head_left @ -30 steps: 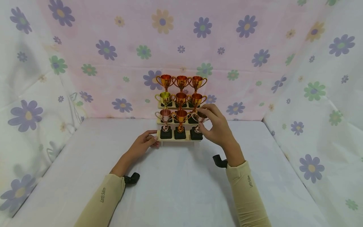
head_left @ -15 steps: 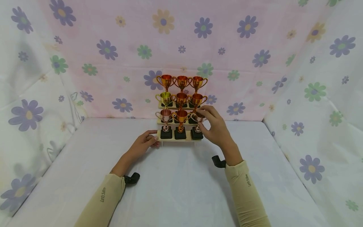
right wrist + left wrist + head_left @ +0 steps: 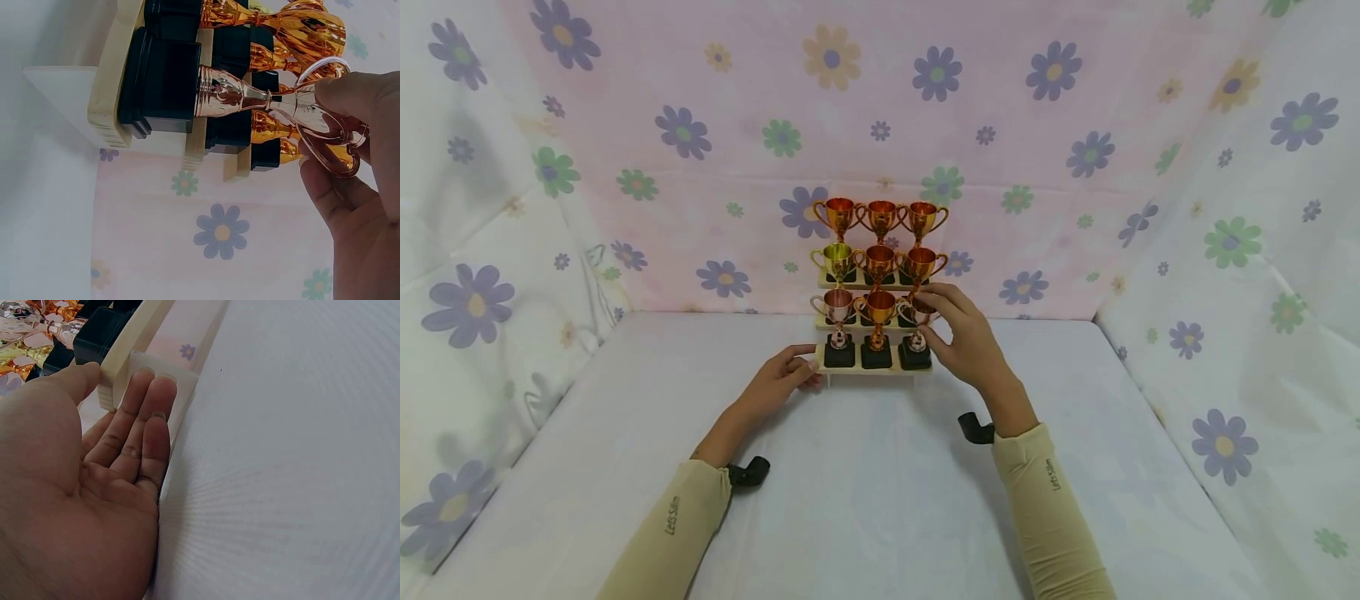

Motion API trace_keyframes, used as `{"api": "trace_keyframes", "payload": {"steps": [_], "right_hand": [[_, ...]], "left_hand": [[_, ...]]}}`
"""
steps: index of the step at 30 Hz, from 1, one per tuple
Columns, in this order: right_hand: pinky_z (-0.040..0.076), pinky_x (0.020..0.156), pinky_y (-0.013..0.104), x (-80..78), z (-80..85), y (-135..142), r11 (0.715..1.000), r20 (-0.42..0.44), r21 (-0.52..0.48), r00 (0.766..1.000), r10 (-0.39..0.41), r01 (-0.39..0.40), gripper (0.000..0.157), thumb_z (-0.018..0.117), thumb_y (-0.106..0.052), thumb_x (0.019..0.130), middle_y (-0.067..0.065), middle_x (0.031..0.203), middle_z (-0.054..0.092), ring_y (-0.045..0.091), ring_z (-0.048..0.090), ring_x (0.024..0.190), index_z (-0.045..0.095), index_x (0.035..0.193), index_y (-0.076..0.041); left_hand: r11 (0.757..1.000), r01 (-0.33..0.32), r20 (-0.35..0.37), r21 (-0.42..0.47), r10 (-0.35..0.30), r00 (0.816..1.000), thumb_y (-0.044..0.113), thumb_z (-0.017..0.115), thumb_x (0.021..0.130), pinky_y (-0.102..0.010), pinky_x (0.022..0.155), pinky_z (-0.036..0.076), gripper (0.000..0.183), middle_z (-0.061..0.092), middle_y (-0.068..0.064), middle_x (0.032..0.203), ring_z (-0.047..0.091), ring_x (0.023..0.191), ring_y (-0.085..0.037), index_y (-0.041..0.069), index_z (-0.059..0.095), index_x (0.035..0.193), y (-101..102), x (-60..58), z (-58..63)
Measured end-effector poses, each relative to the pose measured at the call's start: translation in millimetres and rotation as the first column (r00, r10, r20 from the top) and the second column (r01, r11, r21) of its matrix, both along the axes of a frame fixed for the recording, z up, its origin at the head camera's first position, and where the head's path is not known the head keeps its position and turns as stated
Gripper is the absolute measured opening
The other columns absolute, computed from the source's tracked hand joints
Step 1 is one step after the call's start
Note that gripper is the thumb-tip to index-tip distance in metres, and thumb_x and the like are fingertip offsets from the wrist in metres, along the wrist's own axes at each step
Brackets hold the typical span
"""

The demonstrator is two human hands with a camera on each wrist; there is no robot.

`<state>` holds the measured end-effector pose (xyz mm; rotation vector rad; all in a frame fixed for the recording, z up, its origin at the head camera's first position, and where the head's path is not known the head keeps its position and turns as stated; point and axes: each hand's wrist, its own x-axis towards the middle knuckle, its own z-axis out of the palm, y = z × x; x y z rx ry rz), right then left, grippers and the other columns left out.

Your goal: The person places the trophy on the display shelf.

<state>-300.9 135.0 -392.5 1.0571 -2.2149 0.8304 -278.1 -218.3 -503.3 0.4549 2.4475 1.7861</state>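
Note:
A three-tiered wooden display stand (image 3: pixel 872 372) holds several small trophies on black bases. My right hand (image 3: pixel 973 340) pinches the cup of the rose-gold trophy (image 3: pixel 915 357) at the right end of the front tier. In the right wrist view, thumb and fingers hold this trophy (image 3: pixel 228 94) by its cup and handle, with its base on the board. My left hand (image 3: pixel 771 383) grips the stand's left end. The left wrist view shows the thumb against the board end (image 3: pixel 115 369) and fingers by the white support (image 3: pixel 181 381) below. Another rose-gold trophy (image 3: pixel 839 350) and an orange-gold trophy (image 3: pixel 877 350) share the front tier.
Gold and orange-gold trophies (image 3: pixel 880 258) fill the two tiers behind. A white cloth covers the table (image 3: pixel 865 500). Flower-printed cloth (image 3: pixel 880 100) hangs behind the stand and along both sides. Black camera mounts (image 3: pixel 976 428) jut from each wrist.
My right hand has shifted slightly left, sliding the front right trophy inward along the tier toward the middle one. The left hand stays at the stand's left end.

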Motion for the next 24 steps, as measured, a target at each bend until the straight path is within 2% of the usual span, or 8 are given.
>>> {"api": "trace_keyframes", "payload": {"steps": [7,14,24], "right_hand": [[0.050,0.109,0.045,-1.8,-3.2,0.0,1.000,0.004,-0.004,1.000,-0.011,0.011,0.048,0.078,-0.003,0.094,0.012,0.144,0.059,0.029,0.059,0.132,0.064,0.140,-0.002],[0.049,0.110,0.045,-4.4,-7.2,-0.5,1.000,-0.005,-0.015,1.000,-0.028,0.028,0.049,0.078,-0.005,0.095,0.012,0.145,0.059,0.029,0.057,0.135,0.064,0.142,-0.003],[0.048,0.111,0.045,-6.5,-9.2,-0.6,0.999,0.000,-0.014,0.999,-0.034,0.034,0.051,0.077,-0.004,0.095,0.012,0.147,0.058,0.028,0.057,0.136,0.062,0.144,-0.002]], "left_hand": [[1.000,0.002,0.002,-0.001,-0.002,1.000,0.022,0.056,0.111,-0.029,0.086,0.057,0.047,0.076,-0.018,0.108,0.075,0.096,-0.026,0.003,0.047,0.154,-0.2,-0.3,0.2],[1.000,0.013,-0.005,-0.002,-0.013,1.000,0.021,0.056,0.111,-0.032,0.087,0.057,0.048,0.075,-0.022,0.109,0.075,0.098,-0.030,0.000,0.046,0.154,-0.9,0.6,0.5],[1.000,0.000,0.006,-0.018,0.000,1.000,0.023,0.057,0.111,-0.030,0.087,0.057,0.049,0.075,-0.019,0.108,0.074,0.098,-0.029,0.002,0.048,0.154,-0.3,0.2,1.6]]}}
